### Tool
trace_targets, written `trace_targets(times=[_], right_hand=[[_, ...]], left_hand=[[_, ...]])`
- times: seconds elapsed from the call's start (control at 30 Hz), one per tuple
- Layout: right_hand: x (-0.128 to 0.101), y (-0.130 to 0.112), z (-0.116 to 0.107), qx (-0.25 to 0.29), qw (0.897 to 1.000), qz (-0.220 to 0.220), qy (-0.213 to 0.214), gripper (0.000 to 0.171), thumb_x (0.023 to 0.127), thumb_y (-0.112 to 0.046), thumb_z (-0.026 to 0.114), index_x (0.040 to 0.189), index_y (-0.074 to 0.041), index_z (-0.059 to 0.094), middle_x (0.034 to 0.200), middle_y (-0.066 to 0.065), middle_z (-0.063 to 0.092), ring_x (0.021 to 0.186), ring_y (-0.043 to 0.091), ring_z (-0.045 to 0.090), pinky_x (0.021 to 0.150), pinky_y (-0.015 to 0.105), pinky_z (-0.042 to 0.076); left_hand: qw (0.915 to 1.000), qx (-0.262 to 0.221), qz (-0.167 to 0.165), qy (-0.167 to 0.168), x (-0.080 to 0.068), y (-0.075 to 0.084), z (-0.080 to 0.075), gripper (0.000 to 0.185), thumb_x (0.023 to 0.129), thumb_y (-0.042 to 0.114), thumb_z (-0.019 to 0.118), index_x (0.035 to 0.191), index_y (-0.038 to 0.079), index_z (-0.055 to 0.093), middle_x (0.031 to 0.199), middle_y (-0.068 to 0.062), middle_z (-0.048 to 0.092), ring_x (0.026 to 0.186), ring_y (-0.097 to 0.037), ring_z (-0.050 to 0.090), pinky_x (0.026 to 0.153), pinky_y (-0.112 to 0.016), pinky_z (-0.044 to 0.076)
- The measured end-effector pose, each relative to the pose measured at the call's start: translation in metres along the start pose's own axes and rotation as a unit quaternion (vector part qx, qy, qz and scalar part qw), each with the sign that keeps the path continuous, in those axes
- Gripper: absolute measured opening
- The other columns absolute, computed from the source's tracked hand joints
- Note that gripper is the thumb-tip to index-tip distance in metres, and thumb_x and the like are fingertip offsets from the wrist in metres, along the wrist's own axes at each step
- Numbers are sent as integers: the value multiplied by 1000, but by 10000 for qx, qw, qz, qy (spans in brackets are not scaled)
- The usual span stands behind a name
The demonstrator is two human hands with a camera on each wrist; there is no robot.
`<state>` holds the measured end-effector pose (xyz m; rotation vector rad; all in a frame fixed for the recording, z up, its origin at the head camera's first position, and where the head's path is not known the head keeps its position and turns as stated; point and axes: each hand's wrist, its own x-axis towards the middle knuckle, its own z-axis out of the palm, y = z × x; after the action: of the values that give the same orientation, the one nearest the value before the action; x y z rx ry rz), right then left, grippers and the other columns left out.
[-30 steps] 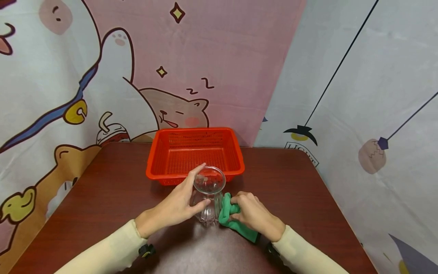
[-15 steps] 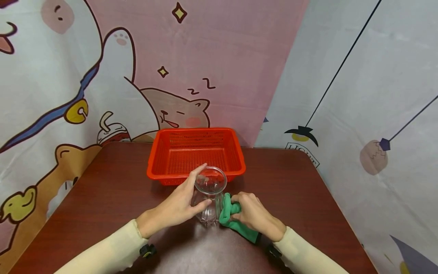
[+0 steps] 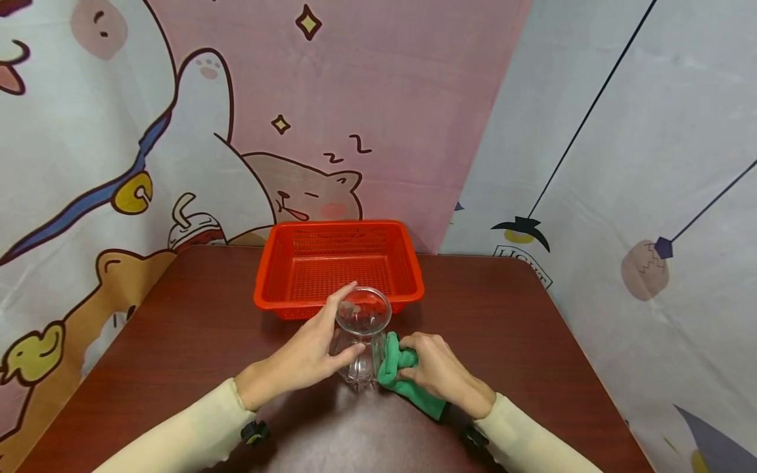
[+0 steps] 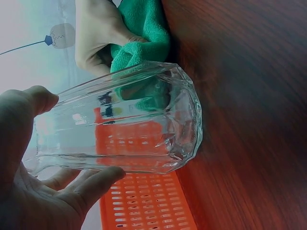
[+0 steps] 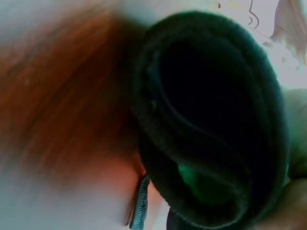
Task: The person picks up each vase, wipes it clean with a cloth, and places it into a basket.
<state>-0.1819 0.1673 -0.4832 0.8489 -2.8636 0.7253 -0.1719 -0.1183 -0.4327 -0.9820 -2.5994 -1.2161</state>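
An orange-red slotted basket (image 3: 338, 263) stood on the dark brown table (image 3: 503, 315) in front of me, near its far edge, with its open side up. Behind it hung a pink cartoon curtain (image 3: 355, 98) showing a sleeping cat (image 3: 304, 190) and small stars. To my right hung a pale sheet (image 3: 650, 164) printed with thin black lines and hanging lamps.

The person's left hand (image 3: 307, 351) reaches in from the near left, thumb and fingers (image 4: 93, 184) curled round the clear faceted drinking glass (image 3: 361, 341). The right hand (image 3: 434, 368), just right of it, has fingers bunched round the crumpled green cloth (image 3: 397, 368). Both forearms wear cream sleeves (image 3: 189, 430).
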Motion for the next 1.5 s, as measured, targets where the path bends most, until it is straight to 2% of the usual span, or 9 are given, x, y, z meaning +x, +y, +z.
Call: trace_targets(times=[0.2, 0.43, 0.63, 0.9, 1.13, 1.5], right_hand=[[-1, 1, 0, -13, 10000, -17, 70, 37, 75, -27, 95, 105, -17, 77, 102, -8, 71, 93, 8, 66, 79, 29, 56], [-2, 0, -3, 180, 9995, -30, 255, 41, 74, -24, 96, 109, -14, 78, 106, -6, 73, 97, 10, 68, 83, 31, 57], [-1, -1, -6, 407, 9979, -99, 484, 41, 73, -23, 97, 109, -19, 78, 107, -10, 71, 98, 6, 66, 84, 29, 56], [-1, -3, -8, 670, 9952, -247, 677, 39, 74, -23, 96, 108, -24, 77, 108, -15, 69, 97, 2, 64, 82, 28, 55], [-1, -6, -12, 920, 9927, -214, 752, 40, 77, -22, 94, 113, -28, 76, 113, -19, 67, 101, 1, 63, 85, 28, 55], [2, -11, -18, 1149, 9856, -540, 1116, 44, 80, -22, 92, 119, -29, 74, 120, -19, 66, 107, 3, 64, 86, 31, 56]], left_hand=[[10000, -45, -64, 21, -1, -1, 0, 104, 93, 44, 77, 166, 35, 4, 143, -7, 56, 124, -21, 63, 104, -47, 51], [10000, -20, -94, -14, 0, 0, 0, 103, 92, 46, 75, 165, 35, 3, 143, -6, 57, 123, -19, 64, 102, -42, 52], [10000, 33, -13, 5, 0, -1, 1, 104, 93, 47, 75, 166, 33, 3, 142, -6, 57, 120, -19, 65, 100, -42, 54], [10000, 49, 44, 68, 0, 0, 2, 109, 91, 29, 82, 166, 32, 3, 142, -7, 57, 122, -19, 64, 102, -45, 53], [10000, 68, 41, 25, 0, 0, 1, 105, 93, 41, 78, 166, 32, 2, 142, -6, 57, 124, -19, 63, 103, -45, 51], [10000, -25, -70, 14, -1, 1, 1, 107, 91, 32, 81, 165, 33, 3, 140, -4, 57, 123, -17, 64, 103, -41, 52]])
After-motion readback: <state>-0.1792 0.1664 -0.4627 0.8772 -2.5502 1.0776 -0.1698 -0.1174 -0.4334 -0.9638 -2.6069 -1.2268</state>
